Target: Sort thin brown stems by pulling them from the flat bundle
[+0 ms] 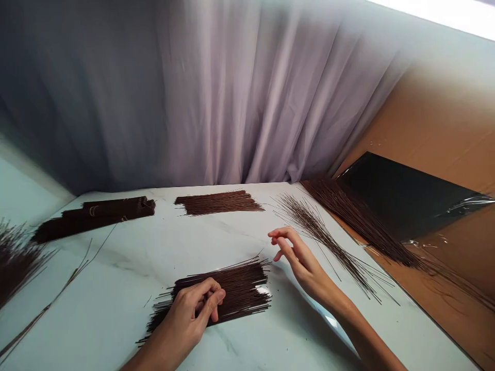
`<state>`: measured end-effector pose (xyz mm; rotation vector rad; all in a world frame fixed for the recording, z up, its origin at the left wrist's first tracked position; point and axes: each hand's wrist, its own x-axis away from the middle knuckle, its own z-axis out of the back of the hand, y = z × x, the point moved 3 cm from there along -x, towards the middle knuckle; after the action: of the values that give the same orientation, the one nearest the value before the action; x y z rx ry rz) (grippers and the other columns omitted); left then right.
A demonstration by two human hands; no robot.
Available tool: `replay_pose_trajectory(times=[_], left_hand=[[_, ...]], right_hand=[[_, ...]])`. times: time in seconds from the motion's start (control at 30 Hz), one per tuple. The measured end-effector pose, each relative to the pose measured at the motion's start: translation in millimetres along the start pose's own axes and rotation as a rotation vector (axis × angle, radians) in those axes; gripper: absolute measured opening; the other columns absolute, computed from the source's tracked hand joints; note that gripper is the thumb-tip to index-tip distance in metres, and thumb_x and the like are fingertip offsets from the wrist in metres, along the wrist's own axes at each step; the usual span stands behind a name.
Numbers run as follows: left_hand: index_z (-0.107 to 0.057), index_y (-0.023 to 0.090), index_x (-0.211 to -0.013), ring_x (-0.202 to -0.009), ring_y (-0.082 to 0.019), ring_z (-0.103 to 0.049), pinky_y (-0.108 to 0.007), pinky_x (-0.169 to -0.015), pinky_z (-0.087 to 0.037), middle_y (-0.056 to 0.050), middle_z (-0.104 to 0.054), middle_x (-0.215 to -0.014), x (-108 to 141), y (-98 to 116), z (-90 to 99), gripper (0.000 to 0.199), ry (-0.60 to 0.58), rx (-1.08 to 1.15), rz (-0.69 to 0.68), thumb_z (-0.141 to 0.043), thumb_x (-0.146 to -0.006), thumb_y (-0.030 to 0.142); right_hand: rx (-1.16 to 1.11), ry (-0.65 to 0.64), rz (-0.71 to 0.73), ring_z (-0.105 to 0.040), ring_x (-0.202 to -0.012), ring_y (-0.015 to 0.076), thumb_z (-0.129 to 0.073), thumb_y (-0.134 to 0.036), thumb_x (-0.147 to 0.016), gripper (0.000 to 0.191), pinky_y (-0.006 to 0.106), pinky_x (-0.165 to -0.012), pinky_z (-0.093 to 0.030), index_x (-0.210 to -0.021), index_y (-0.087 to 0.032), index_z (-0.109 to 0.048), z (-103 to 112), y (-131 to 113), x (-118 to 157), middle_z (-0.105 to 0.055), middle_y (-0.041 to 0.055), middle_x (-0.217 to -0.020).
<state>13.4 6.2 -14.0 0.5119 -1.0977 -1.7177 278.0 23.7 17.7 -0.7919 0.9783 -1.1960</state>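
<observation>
A flat pile of thin dark brown sticks [242, 286], all laid roughly the same way, rests on the white marbled table in front of me. My left hand [193, 309] is over the pile's near left part, fingers curled and thumb against them; whatever is inside them is hidden. Past the pile's right end, my right hand [290, 251] hovers above the table. Its fingers are bent but apart, and I see nothing in them. The nearest thing to it is a loose, fanned-out bundle of longer thin stems [327, 232] on the right.
Tied dark bundles [112, 210] lie at the back left, a smaller stick pile [222, 202] at the back middle. Long strands [359, 216] lie along the right edge beside a black plastic-wrapped sheet [402, 196]. Brushy stems [15, 263] fill the left edge. A grey curtain [240, 93] hangs behind.
</observation>
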Motion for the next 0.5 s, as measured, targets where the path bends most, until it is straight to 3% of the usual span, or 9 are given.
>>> replay_pose_trajectory(times=[0.13, 0.27, 0.37, 0.5], left_hand=[[-0.061, 0.021, -0.081, -0.059, -0.015, -0.050, -0.023, -0.054, -0.036, 0.002, -0.059, -0.064, -2, -1, 1.2, 0.038, 0.003, 0.023, 0.002, -0.043, -0.101, 0.048], [-0.061, 0.021, -0.080, -0.057, -0.015, -0.048, -0.023, -0.053, -0.036, 0.002, -0.058, -0.062, -3, 0, 0.8, 0.039, 0.001, 0.024, 0.008, -0.044, -0.100, 0.050], [-0.061, 0.021, -0.079, -0.055, -0.014, -0.048, -0.022, -0.051, -0.035, 0.002, -0.057, -0.061, -3, 2, 0.6, 0.039, 0.015, 0.034, 0.001, -0.045, -0.098, 0.051], [-0.062, 0.021, -0.077, -0.053, -0.013, -0.047, -0.021, -0.050, -0.036, 0.003, -0.056, -0.061, -3, 3, 0.9, 0.038, 0.040, 0.076, -0.007, -0.049, -0.098, 0.051]], right_hand=[[-0.048, 0.082, 0.006, -0.060, -0.097, 0.0196, -0.043, -0.049, -0.105, 0.034, 0.035, -0.081, -0.055, -0.124, -0.026, -0.057, 4, 0, -3, -0.058, 0.0064, -0.118], [-0.019, 0.013, -0.014, -0.059, -0.108, 0.0218, -0.049, -0.048, -0.103, 0.032, 0.034, -0.079, -0.056, -0.125, -0.027, -0.060, -2, 0, -4, -0.057, 0.0073, -0.128], [-0.003, -0.045, 0.075, -0.057, -0.114, 0.0222, -0.051, -0.042, -0.103, 0.030, 0.036, -0.088, -0.054, -0.128, -0.029, -0.061, -10, -5, -3, -0.057, 0.0073, -0.130], [0.024, -0.066, 0.207, -0.055, -0.115, 0.0224, -0.058, -0.034, -0.101, 0.014, 0.038, -0.098, -0.046, -0.108, -0.027, -0.068, -19, -12, -2, -0.061, 0.0056, -0.119]])
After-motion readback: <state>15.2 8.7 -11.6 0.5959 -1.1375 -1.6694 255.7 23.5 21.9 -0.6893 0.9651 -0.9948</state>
